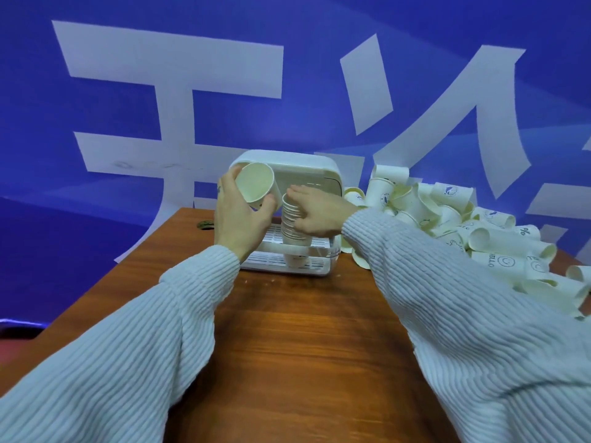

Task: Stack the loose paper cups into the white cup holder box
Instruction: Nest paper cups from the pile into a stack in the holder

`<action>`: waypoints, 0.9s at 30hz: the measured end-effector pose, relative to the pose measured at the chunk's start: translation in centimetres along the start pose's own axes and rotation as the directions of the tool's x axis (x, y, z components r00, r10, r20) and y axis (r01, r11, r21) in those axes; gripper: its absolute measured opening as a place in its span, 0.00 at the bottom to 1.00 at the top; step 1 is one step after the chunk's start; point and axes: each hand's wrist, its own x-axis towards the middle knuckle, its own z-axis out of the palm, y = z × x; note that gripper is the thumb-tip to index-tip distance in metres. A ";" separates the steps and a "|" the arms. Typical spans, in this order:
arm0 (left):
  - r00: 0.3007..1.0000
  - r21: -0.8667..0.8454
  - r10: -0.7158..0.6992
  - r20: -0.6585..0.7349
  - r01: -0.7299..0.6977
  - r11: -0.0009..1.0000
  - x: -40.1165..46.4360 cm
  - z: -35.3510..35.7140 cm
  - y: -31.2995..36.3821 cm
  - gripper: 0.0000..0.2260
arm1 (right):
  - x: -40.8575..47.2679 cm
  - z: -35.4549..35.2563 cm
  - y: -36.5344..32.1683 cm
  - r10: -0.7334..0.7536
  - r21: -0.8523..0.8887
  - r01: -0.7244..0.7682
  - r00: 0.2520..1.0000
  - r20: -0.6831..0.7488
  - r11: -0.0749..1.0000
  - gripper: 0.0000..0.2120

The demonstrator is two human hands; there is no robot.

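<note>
The white cup holder box (pixel 315 169) stands at the far side of the wooden table, its front open toward me. A stack of nested paper cups (pixel 293 224) stands inside it on the slotted tray. My right hand (pixel 315 214) grips that stack from the right side. My left hand (pixel 241 219) holds a single paper cup (pixel 256 182) tilted, its open mouth facing me, just left of the stack and in front of the box. A large pile of loose paper cups (pixel 473 228) lies to the right of the box.
The wooden table (pixel 297 340) stretches toward me between my sleeves. A small round hole (pixel 204 224) sits in the table left of the box. A blue banner with large white characters hangs behind. The table's left edge runs diagonally.
</note>
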 end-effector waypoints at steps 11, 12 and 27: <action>0.999 -0.076 -0.020 0.033 0.022 0.997 3.4 2.0 1.4 0.33 | -0.9 1.5 0.7 0.169 0.447 -0.063 0.965 -0.200 0.892 0.48; 0.999 -0.071 -0.012 0.036 0.014 0.997 3.6 2.2 1.6 0.32 | -1.2 1.6 0.8 0.198 0.500 -0.066 0.956 -0.216 0.863 0.48; 0.858 0.405 -0.156 0.490 -0.066 0.912 2.7 6.2 0.6 0.32 | -5.4 2.6 4.2 0.321 0.483 -0.137 0.891 -0.321 0.865 0.46</action>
